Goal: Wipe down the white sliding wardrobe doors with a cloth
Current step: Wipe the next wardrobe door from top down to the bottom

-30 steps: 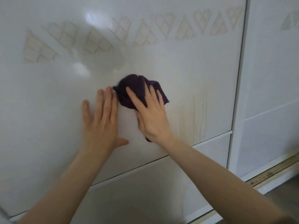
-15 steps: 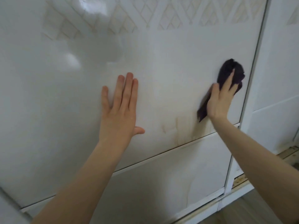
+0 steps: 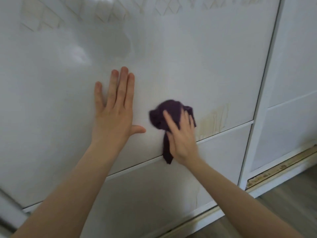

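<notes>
One cloth [image 3: 169,111], pressed to the door [image 3: 188,66] under the flat right hand [image 3: 181,140]; left hand [image 3: 113,117] flat, empty, beside it.

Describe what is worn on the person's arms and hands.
Nothing. The left hand and right hand are bare: no gloves, rings, watch or bracelet show. The left forearm and right forearm are bare too, no sleeve in view. The right hand is motion-blurred, so small details there are uncertain.

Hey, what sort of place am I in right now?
Most likely a room at home, perhaps a bedroom, right in front of a fitted wardrobe. It has glossy white sliding door panels, a worn floor track beneath them, and wood-look flooring. The right hand presses a purple cloth against one panel.
</notes>
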